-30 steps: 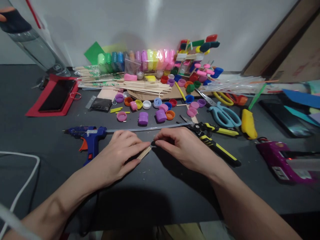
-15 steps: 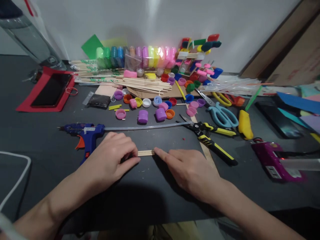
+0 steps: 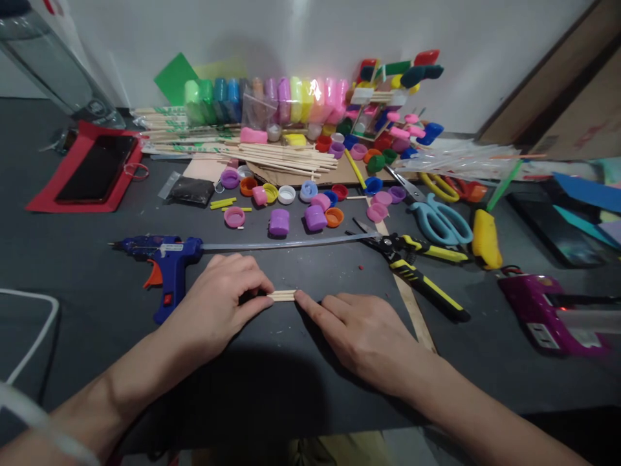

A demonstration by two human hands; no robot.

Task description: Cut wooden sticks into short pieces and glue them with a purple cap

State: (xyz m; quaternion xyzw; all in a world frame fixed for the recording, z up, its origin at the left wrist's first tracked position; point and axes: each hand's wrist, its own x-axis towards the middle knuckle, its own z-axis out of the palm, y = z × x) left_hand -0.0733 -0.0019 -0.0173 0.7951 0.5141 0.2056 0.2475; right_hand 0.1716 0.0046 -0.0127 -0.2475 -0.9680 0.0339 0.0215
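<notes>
Short wooden sticks (image 3: 284,296) lie side by side on the dark table, between my two hands. My left hand (image 3: 230,294) pinches their left end between thumb and fingers, which hide that end. The outstretched index finger of my right hand (image 3: 356,327) touches the right end, with its other fingers curled under. Just beyond my left hand is a blue glue gun (image 3: 172,259) with an orange trigger. A long clear glue stick (image 3: 286,244) runs from it to the open yellow-and-black pliers (image 3: 407,262).
Colourful bottle caps (image 3: 286,194) and a pile of wooden sticks (image 3: 286,159) lie behind. Blue scissors (image 3: 439,220), a yellow knife (image 3: 485,239) and a purple power strip (image 3: 543,317) are right. A phone (image 3: 97,168) on red paper and a water bottle (image 3: 58,71) stand left.
The view has shifted slightly. My left thumb and fingers have closed nearer together on the sticks' left end, and less of the sticks shows between my hands.
</notes>
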